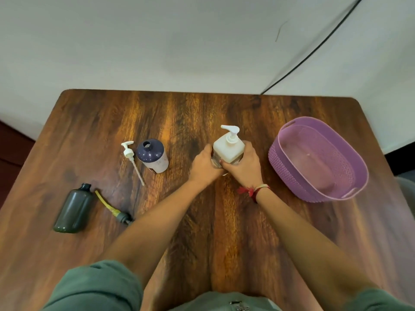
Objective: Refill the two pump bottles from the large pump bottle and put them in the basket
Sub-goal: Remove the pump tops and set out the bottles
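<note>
Wood-grain table [89, 122] below a pale wall: the left hand [203, 166] and right hand [243, 169] both grip the white pump bottle [226, 149], upright at centre. To its left the purple bottle [152, 157] stands open and the dark bottle [74, 209] lies uncapped; the basket [283, 162] is on the right. Refilling looks about to start, and the next move likely calls for bringing the spout over an open neck.

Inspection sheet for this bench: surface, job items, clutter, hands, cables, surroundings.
Surface: wooden table, no spills seen.
Job's things: white pump bottle upright, pump on; purple-topped bottle open, loose white pump beside it; dark bottle open, yellow-tubed pump beside it; basket empty.
Clutter: nothing seen.
Hands: left hand and right hand grip the white pump bottle.
Cables: black cable along the wall.
Surroundings: pale wall.
</note>
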`<control>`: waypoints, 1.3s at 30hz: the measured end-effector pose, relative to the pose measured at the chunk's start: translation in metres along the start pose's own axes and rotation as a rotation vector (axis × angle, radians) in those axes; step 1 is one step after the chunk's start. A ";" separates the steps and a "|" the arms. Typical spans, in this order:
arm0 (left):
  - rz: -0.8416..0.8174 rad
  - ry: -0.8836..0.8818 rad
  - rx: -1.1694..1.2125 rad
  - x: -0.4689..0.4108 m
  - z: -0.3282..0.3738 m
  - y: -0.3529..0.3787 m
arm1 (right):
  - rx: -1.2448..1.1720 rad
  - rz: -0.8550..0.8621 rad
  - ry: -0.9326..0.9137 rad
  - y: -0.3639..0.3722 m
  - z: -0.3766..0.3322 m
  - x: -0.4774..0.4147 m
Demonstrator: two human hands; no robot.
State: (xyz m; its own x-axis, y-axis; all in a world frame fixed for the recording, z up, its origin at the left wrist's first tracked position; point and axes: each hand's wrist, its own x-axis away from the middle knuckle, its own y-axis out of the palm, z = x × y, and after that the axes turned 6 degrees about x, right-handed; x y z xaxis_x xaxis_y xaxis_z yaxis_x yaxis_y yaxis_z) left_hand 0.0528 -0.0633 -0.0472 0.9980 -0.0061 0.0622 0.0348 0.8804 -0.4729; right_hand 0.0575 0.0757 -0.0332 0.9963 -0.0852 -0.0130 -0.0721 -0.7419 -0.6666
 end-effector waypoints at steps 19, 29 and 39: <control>-0.197 0.099 0.016 0.110 -0.016 0.011 | 0.061 0.100 0.111 -0.011 0.000 0.133; -0.236 0.142 0.090 0.097 -0.030 -0.015 | -0.027 0.077 0.135 -0.013 -0.010 0.124; -0.438 0.140 0.121 0.095 -0.024 -0.004 | -0.084 0.056 0.100 -0.017 -0.013 0.127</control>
State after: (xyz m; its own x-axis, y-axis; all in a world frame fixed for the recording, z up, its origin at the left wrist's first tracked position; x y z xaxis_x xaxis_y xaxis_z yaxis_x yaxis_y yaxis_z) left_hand 0.1489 -0.0787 -0.0602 0.8884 -0.4458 0.1095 0.4560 0.8296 -0.3223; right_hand 0.1847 0.0690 -0.0141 0.9811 -0.1911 0.0290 -0.1355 -0.7870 -0.6018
